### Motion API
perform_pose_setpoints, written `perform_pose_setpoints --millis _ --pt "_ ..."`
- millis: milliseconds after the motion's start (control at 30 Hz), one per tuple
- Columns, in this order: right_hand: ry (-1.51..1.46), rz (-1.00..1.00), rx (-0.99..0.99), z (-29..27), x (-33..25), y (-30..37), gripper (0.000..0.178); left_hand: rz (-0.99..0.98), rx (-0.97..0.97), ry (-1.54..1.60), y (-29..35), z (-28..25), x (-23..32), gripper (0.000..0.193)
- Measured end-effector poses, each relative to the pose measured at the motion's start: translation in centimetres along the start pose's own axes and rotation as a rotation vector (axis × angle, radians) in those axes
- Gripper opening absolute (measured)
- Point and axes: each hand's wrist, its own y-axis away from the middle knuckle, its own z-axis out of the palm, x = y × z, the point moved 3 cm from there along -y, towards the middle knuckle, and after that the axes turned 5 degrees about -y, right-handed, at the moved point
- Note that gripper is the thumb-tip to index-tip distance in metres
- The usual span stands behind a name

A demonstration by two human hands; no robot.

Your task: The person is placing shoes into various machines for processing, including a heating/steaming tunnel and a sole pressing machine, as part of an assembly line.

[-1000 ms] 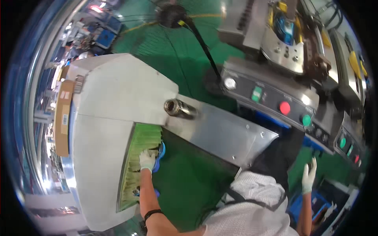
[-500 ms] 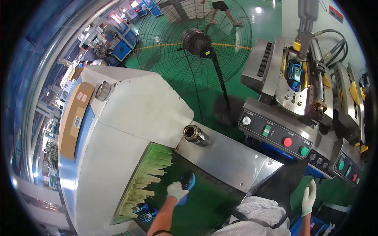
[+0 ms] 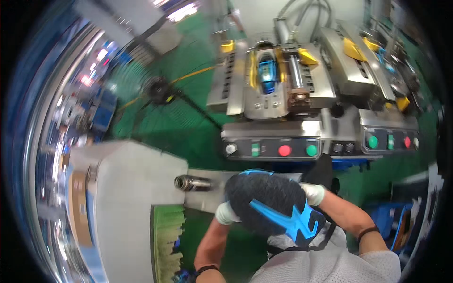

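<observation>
A shoe [image 3: 269,203] is held up in front of me, its black sole with blue markings turned toward the view. My left hand [image 3: 227,213], in a white glove, grips its left edge. At the other end my right hand [image 3: 312,193], also gloved, is closed on the shoe's right edge. Most of the fingers of both hands are hidden behind it. A steel bench [image 3: 200,203] with a metal flask [image 3: 192,183] lying or standing at its left end shows beyond the shoe.
Ahead stands a machine with a control panel [image 3: 273,147] and a shiny blue shoe-like piece [image 3: 267,75] in its fixture. A second panel [image 3: 389,141] is at right. On the left is a white housing [image 3: 127,188] with a green strip curtain [image 3: 167,240]. A fan [image 3: 159,89] stands behind.
My left hand has brought the shoe up and right from beside the strip curtain. My right hand has come in and taken hold of it. The view has turned toward the machine.
</observation>
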Motion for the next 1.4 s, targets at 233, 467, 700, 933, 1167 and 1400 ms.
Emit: perform_pose_setpoints --millis 233,467,700,933,1167,1400 --pt "-0.268 -0.556 0.217 2.3 -2.1 10.1 0.105 -0.703 -0.039 0.683 -19.6 0.9 -12.7 0.052" --pt "-0.226 -0.884 0.550 2.0 -1.0 22.6 0.114 -0.951 -0.009 0.007 -26.0 8.8 -33.7 0.083" --pt "-0.215 -0.966 0.814 2.1 4.0 26.3 0.122 -1.060 -0.056 -0.240 -25.7 18.4 -41.3 0.083" --pt "-0.178 -0.985 0.873 1.7 2.2 21.7 0.111 -1.002 0.068 -0.179 -25.1 7.5 -40.7 0.076" --pt "-0.101 -0.885 0.953 3.4 -1.5 18.0 0.076 -0.840 0.411 -0.094 -15.9 -3.4 -20.3 0.069" --pt "0.292 -0.777 1.056 7.7 -17.3 7.2 0.037 -1.208 0.313 0.285 6.4 -0.7 -3.9 0.069"
